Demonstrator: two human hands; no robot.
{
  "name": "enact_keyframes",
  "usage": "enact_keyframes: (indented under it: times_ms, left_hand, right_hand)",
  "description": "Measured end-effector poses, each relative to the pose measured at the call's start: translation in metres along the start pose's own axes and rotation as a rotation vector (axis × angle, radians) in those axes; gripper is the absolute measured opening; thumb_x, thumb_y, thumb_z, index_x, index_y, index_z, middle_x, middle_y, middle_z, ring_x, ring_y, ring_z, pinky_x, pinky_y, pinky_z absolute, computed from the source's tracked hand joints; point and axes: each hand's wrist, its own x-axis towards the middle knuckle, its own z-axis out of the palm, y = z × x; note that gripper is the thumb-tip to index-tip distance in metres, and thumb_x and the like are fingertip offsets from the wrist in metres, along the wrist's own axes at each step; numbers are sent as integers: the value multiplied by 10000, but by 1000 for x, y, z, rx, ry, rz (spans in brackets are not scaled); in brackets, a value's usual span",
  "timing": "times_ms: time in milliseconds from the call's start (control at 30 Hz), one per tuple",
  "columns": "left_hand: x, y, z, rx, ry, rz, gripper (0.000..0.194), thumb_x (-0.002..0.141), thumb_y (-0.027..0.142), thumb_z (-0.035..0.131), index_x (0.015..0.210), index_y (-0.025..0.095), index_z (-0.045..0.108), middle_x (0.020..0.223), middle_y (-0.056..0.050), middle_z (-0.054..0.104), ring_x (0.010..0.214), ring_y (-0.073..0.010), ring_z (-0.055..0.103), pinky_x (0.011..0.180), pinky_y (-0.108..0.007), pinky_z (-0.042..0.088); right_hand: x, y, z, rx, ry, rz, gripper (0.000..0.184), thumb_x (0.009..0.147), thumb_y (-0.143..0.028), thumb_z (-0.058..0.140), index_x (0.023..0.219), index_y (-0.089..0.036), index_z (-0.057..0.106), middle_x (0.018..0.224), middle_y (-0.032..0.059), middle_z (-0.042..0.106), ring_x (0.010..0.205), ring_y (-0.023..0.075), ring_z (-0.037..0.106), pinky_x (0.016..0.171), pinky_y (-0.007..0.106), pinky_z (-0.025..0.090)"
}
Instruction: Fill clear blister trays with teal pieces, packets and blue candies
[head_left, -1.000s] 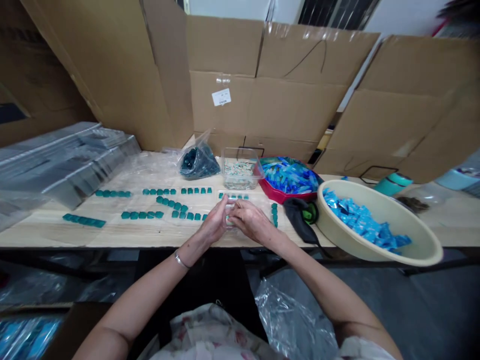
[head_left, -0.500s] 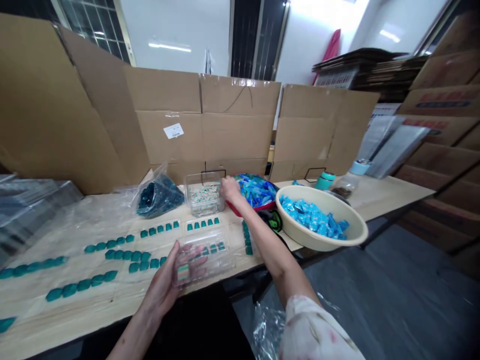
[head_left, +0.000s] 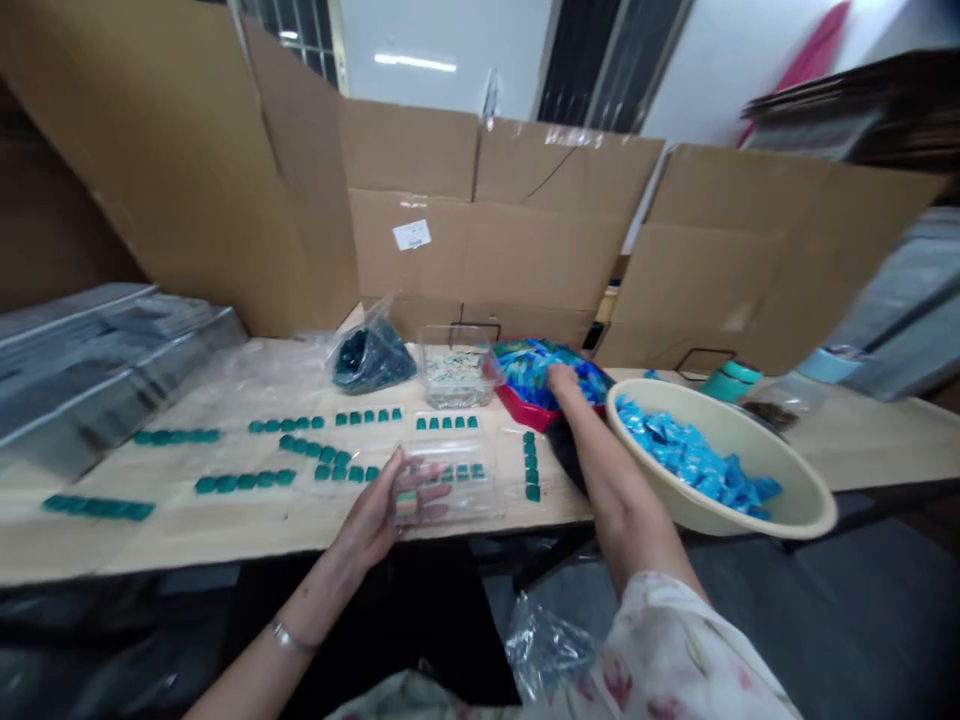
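Well, left hand (head_left: 367, 515) spread under a clear plastic box (head_left: 457, 500); right hand (head_left: 564, 380) at blue packets (head_left: 532, 372), its grip unclear

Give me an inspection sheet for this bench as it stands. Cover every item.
Surface: light wooden table.
Work items: teal pieces lie in rows; blue pieces fill a red tray; more blue pieces lie in a cream basin.
Grips: left hand holds a clear box with teal pieces inside; right hand is on the blue pieces in the tray.
Clutter: dark bag, wrapped stacks, teal bottle.
Cables: nothing seen.
Surroundings: cardboard sheets stand behind the table.
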Motion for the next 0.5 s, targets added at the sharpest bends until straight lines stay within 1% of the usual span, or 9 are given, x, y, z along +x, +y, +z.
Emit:
enact_keyframes:
  times_ms: [67,133,167,233,267,300,367,433,500]
  left_hand:
    - [4,-1,-3,-20,-1,15,447,776,502,527,1058,157,501,1139,-177,599,946,-307,624,783,-487,506]
    - [8,-2,-6,-35,-3,36,457,774,521,516,1063,168,491,1141,-173,597,923,-305,632,768,-496,508]
    - [9,-3,-7,-37,-7,46,461,773,530,511,1062,172,489,1149,-170,592,914,-305,636,764,-501,508]
    - [10,-5,-7,-31,-20,57,464,770,543,503,1059,180,489,1171,-162,580,898,-302,640,758,-505,509]
    - [10,-6,-5,-25,-27,59,464,771,547,498,1059,183,489,1181,-158,575,894,-300,642,755,-505,510]
    - [10,-7,-3,-20,-34,59,465,772,550,494,1062,186,489,1188,-155,570,891,-298,643,751,-503,513]
    - [8,-9,1,-7,-42,59,467,775,551,486,1073,191,492,1193,-150,567,890,-291,644,739,-491,521]
    - [5,-11,6,9,-47,62,467,781,537,489,1100,196,495,1190,-148,568,900,-284,642,731,-470,530]
    - [2,-13,9,33,-54,58,464,786,502,511,1139,201,492,1188,-145,571,919,-280,637,737,-449,535]
  right_hand:
    - [-9,-7,-3,32,26,-82,330,854,-264,454,1024,-36,622,1001,235,606,978,288,542,824,417,388]
    - [-28,-17,-9,94,54,-231,325,861,-237,441,1089,-57,585,1069,197,588,995,232,527,855,366,379]
    - [-42,-24,-12,140,60,-344,306,860,-239,456,1099,-95,582,1077,155,591,986,199,526,862,330,382]
    - [-75,-40,-17,278,54,-709,260,857,-258,494,1063,-143,601,1044,97,603,954,162,531,861,288,397]
    - [-92,-49,-18,304,41,-848,249,859,-264,499,1056,-155,607,1034,84,601,962,158,527,868,283,401]
    - [-108,-58,-18,294,26,-943,239,865,-254,493,1050,-158,610,1022,80,598,965,158,524,868,285,406]
    - [-136,-74,-14,185,4,-1010,213,861,-224,496,1013,-151,626,974,86,600,942,174,528,838,301,425]
    - [-156,-87,-9,53,-9,-976,188,858,-187,490,960,-146,642,920,91,602,907,186,533,794,309,439]
    - [-169,-93,-7,-14,-2,-932,185,860,-191,488,956,-149,641,954,100,594,927,188,526,789,302,438]
